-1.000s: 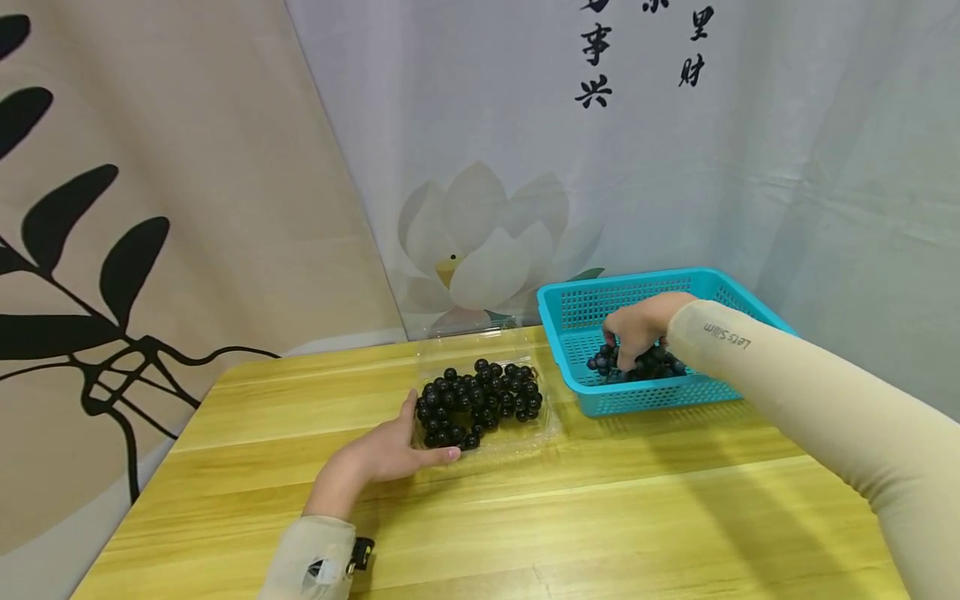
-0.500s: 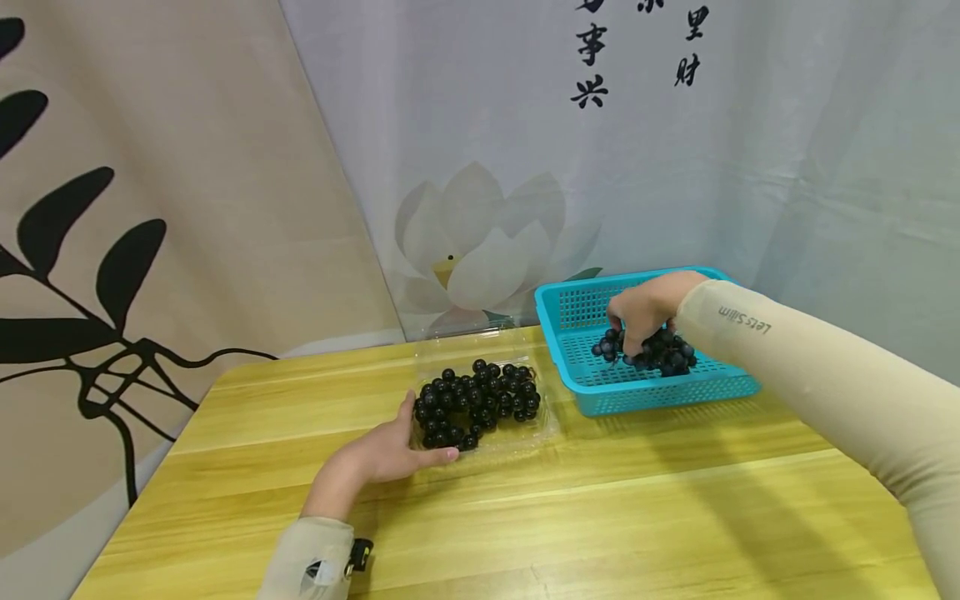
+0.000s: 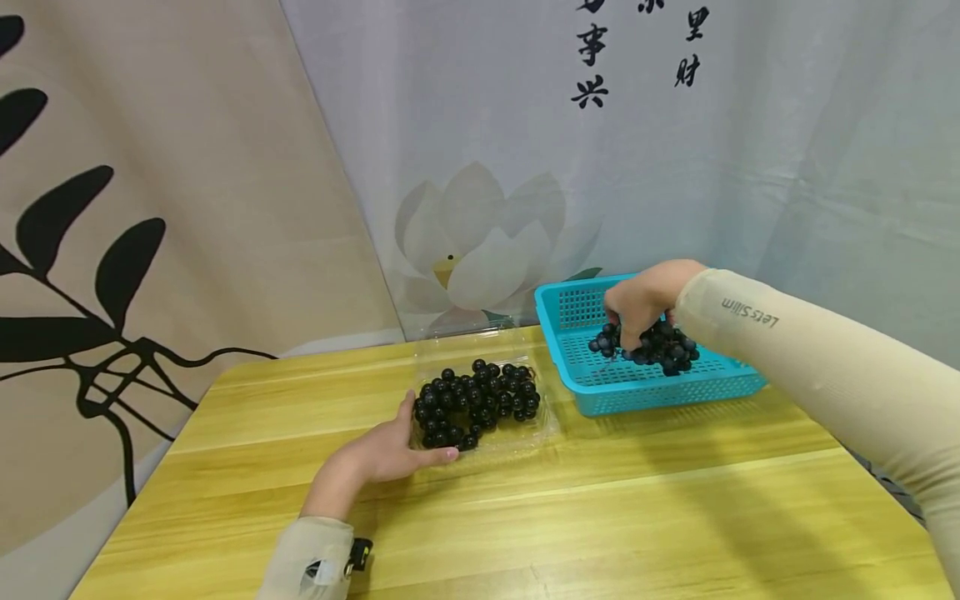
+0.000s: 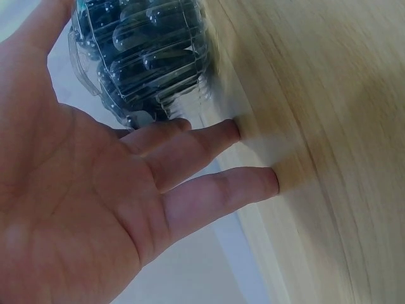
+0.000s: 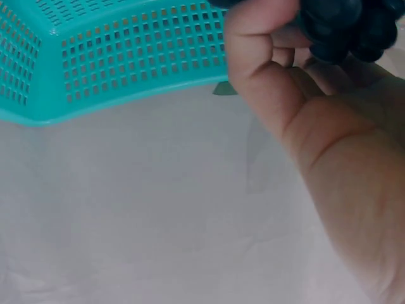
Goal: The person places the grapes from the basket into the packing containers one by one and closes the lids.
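Note:
A bunch of dark grapes (image 3: 663,346) is in my right hand (image 3: 641,302), whose fingers pinch it from above over the blue plastic basket (image 3: 600,404). In the right wrist view, round grapes (image 5: 332,25) show at the curled fingers, with the basket wall (image 5: 145,50) behind. On the table, a clear plastic box (image 3: 543,425) holds another bunch of black grapes (image 3: 480,400). My left hand (image 3: 386,450) rests against the left side of this box, thumb along the front and fingers spread. The left wrist view shows those fingers (image 4: 215,193) extended beside the box.
Both the box and the basket stand on a yellow wood-grain table (image 3: 480,533). The box's clear lid (image 3: 472,342) stands raised at its back. A printed curtain (image 3: 480,167) hangs right behind the table's far edge.
My right hand has risen slightly, lifting the bunch of grapes from the basket floor; more of the bunch shows under the hand. My left hand and the box have stayed in place.

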Demonstrator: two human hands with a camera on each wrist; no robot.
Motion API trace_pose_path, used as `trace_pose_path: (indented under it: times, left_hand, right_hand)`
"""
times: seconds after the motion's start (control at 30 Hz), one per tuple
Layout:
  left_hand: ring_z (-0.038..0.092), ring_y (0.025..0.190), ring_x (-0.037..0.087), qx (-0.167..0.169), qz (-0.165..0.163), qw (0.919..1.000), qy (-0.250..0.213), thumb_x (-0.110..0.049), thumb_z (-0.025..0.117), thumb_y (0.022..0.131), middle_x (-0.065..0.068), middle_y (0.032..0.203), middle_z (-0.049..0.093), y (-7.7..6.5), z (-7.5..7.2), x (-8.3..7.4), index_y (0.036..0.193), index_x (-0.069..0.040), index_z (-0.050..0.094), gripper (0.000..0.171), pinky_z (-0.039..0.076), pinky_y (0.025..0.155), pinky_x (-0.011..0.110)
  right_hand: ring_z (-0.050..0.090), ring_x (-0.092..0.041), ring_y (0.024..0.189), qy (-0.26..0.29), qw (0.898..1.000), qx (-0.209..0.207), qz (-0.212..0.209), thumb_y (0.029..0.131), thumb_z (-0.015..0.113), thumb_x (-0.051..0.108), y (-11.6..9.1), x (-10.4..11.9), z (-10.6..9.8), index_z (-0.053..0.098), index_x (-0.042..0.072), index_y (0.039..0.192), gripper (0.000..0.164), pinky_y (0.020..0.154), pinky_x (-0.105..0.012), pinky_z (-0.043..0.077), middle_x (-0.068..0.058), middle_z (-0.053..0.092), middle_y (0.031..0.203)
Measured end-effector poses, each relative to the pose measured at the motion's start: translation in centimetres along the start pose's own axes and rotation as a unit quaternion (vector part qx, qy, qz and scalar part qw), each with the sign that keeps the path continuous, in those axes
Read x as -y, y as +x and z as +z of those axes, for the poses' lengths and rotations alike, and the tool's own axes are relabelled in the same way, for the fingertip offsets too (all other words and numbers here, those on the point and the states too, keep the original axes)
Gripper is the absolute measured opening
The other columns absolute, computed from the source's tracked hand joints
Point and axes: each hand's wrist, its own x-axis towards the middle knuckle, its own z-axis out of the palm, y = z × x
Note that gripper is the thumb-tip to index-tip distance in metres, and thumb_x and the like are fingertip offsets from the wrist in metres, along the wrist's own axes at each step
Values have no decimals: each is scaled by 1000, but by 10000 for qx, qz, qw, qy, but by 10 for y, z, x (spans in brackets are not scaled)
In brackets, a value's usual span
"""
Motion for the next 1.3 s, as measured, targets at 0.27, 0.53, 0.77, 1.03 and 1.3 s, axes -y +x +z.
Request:
trace_pose_path:
  times: [0.27,0.53,0.77,1.03,1.3]
  left_hand:
    - [65,128,49,-24,-19,10000,25,-80,71,84,33,154,54,-1,-1,-1,170,-13,-15,139,48,115,66]
    - [66,127,49,-27,-12,10000,51,-79,71,85,34,155,53,0,0,0,170,-12,-15,139,49,114,65]
    - [67,125,48,-28,-13,10000,61,-80,71,84,33,156,53,1,0,2,170,-14,-16,139,50,113,65]
    - [67,126,49,-43,-17,10000,81,-80,71,85,33,155,53,0,1,1,170,-12,-15,139,50,113,65]
    - [65,128,50,-79,37,10000,44,-78,73,84,34,154,53,-1,1,1,170,-8,-13,140,49,115,65]
  right_hand:
    - [55,-21,83,-76,9999,8,65,92,75,23,-13,11,-11,56,15,126,39,51,-28,43,-6,58,121]
    - [37,-16,69,-290,9996,50,56,91,76,24,-18,22,-13,51,15,103,29,50,-29,35,-2,46,95]
    - [38,-15,67,-416,9991,79,-25,91,75,21,-21,31,-14,51,15,99,26,50,-29,37,0,43,89]
    - [49,-18,67,-525,9985,-29,-173,91,75,23,-31,41,-19,58,12,124,39,51,-30,43,-7,60,117]
    - [52,-19,65,-600,9980,-142,-151,92,77,27,-38,47,-24,54,10,141,56,55,-32,46,-9,59,140]
